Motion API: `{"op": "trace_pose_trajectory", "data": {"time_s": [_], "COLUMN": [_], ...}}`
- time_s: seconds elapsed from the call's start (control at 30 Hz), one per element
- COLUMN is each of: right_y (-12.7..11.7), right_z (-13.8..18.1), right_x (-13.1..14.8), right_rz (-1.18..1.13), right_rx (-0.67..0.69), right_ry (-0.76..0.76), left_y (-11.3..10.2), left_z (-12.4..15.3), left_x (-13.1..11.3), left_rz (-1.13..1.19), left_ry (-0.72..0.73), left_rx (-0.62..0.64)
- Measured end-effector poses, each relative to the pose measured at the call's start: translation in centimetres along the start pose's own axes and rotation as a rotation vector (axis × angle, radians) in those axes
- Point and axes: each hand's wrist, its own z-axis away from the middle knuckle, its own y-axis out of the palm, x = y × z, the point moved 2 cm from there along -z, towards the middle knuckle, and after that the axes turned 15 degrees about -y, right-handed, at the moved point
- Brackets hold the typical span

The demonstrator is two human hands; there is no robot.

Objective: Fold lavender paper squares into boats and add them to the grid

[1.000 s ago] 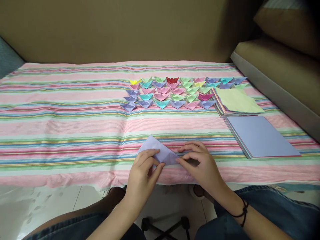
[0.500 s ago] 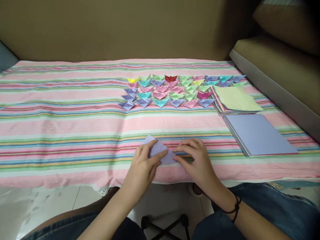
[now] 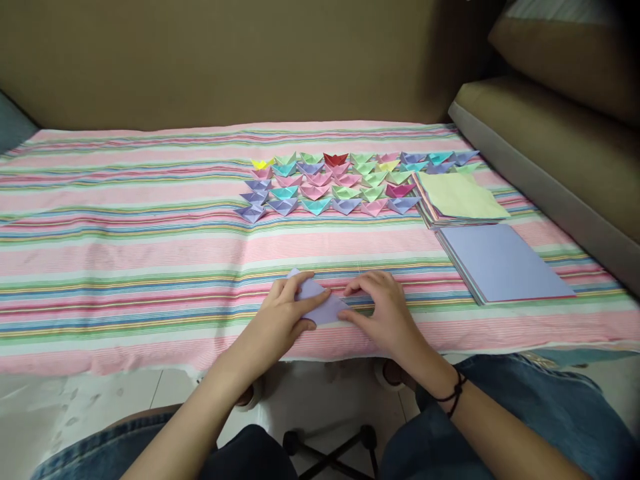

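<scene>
A folded lavender paper (image 3: 320, 303) lies near the front edge of the striped cloth (image 3: 125, 253). My left hand (image 3: 283, 317) lies over its left part, fingers pressed down on the fold. My right hand (image 3: 383, 310) presses on its right end, fingers curled and close together. Most of the paper is hidden under the two hands. Farther back stand rows of several small folded paper boats (image 3: 340, 183) in pink, green, blue, purple, yellow and red.
Two stacks of square paper lie at the right: one topped with a pale yellow sheet (image 3: 463, 197), one topped with a lavender sheet (image 3: 500, 263). Brown cushions (image 3: 555, 127) rise at the right. A brown wall runs behind. My jeans-clad knees and a stool base show below.
The lavender paper has been flattened down; its raised point is lower and more covered by my left hand. Both hands shifted slightly forward onto it.
</scene>
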Motion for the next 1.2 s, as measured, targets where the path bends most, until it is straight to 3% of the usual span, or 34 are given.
{"op": "trace_pose_trajectory", "data": {"time_s": [0.23, 0.33, 0.4, 0.5, 0.63, 0.73, 0.83, 1.0, 1.2], "right_y": [-2.3, -2.4, -1.9, -0.6, 0.3, 0.1, -0.1, -0.5, -2.7], "right_z": [-0.3, -0.3, -0.2, -0.1, -0.1, 0.0, 0.2, 0.0, -1.2], "right_x": [-1.5, -1.0, -0.4, 0.7, 1.4, 1.7, 2.0, 2.3, 2.0], "right_rz": [-0.186, -0.224, -0.226, -0.19, -0.064, 0.119, 0.264, 0.206, -0.274], "right_rx": [0.075, 0.015, -0.02, 0.04, 0.083, 0.083, 0.044, 0.077, -0.082], "right_ry": [-0.049, -0.063, -0.15, -0.356, -0.524, -0.702, -0.805, -0.697, -0.285], "left_y": [-0.6, -0.6, -0.4, -0.4, -0.8, -1.2, -1.1, -0.4, -2.1], "left_z": [-0.6, -0.6, -0.5, -0.4, 0.0, 0.6, 1.2, 1.5, 1.7], "left_x": [0.5, 0.6, 0.6, 0.6, 0.8, 0.7, 0.2, -0.8, -1.4], "left_rz": [0.052, 0.073, 0.091, 0.12, 0.186, 0.232, 0.216, 0.15, 0.336], "left_ry": [0.018, 0.017, 0.016, 0.018, 0.027, 0.093, 0.2, 0.21, 0.119], "left_rx": [0.078, 0.061, 0.047, 0.02, 0.023, 0.024, -0.065, -0.286, -0.378]}}
